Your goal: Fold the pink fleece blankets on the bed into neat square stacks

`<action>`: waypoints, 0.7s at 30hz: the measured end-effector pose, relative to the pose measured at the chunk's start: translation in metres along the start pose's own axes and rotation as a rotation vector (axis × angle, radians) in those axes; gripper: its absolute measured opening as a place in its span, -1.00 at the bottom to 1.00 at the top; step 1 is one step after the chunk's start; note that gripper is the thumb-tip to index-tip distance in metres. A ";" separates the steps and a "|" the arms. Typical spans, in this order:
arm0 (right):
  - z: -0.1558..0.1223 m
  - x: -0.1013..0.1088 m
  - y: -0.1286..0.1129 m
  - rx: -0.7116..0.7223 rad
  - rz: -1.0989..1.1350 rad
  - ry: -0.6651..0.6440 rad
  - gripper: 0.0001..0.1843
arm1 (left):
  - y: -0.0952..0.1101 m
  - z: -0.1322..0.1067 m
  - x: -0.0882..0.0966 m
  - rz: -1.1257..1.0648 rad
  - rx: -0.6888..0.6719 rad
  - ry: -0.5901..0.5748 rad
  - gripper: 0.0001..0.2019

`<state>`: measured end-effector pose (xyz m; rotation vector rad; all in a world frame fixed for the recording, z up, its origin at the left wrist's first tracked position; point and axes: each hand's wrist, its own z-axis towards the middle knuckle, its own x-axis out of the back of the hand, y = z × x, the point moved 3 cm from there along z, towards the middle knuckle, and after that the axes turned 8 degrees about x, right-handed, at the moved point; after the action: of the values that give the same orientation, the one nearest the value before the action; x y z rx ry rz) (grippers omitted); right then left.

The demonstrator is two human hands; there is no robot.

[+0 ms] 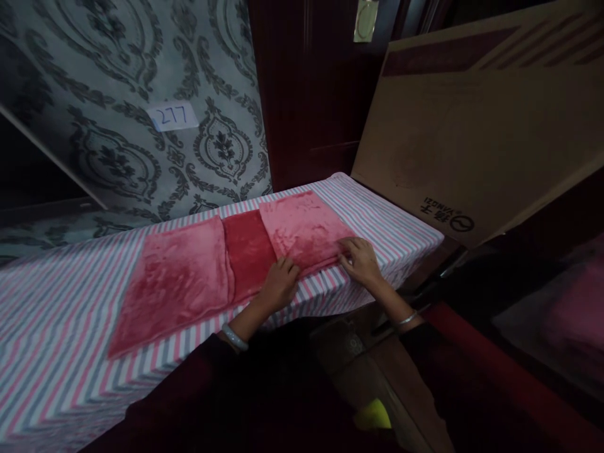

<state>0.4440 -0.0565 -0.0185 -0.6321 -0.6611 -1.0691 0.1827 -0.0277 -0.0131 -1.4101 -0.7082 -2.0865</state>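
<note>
A plush pink-red cloth (184,270) lies flat on the table, its two end panels folded inward. Between the panels shows a deeper red strip (248,251). My left hand (282,282) has its fingers curled on the near left corner of the right panel (306,226). At that panel's near right corner, my right hand (361,261) pinches the layered edge between thumb and fingers. Light and dark smears mark the pile on both panels. The undersides of the folds are hidden.
A striped cloth (56,314) covers the long narrow table. Behind it stand a patterned wall with a paper label (173,116) and a dark red door (311,94). A large cardboard box (472,132) leans at the right. Something yellow (374,415) is low in front.
</note>
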 end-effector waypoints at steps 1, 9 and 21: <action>0.005 -0.001 -0.009 0.032 0.019 0.016 -0.56 | 0.000 -0.002 0.001 -0.021 0.001 0.010 -0.87; 0.014 -0.044 -0.055 0.185 0.132 -0.116 -0.64 | 0.003 -0.008 0.004 -0.054 0.130 0.167 -0.71; 0.032 -0.054 -0.079 0.260 0.106 -0.091 -0.61 | 0.001 -0.012 -0.001 -0.087 0.255 0.233 -0.70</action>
<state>0.3474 -0.0290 -0.0264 -0.4862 -0.8214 -0.8421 0.1753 -0.0361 -0.0177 -0.9966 -0.9136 -2.0950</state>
